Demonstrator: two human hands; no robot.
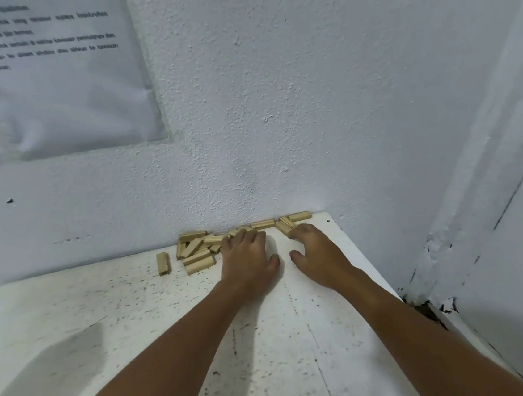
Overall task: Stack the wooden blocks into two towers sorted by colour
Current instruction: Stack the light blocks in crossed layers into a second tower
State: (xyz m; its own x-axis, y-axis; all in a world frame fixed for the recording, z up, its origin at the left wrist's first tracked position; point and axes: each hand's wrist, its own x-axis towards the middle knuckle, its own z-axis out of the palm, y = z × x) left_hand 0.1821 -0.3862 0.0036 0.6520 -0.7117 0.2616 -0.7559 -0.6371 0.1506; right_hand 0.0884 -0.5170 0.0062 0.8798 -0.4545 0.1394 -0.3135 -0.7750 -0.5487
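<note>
Blocks (198, 253) lie jumbled at straight fingers (241, 237) of both hands, none gripped.

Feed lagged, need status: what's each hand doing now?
Left hand: open, fingers resting on the wooden blocks.
Right hand: open, fingertips touching blocks, gripping nothing.

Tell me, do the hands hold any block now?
Nothing is clearly held. Left hand and right hand lie palm-down beside the scattered pale rectangular wooden blocks; fingertip contact cannot be told.
</note>
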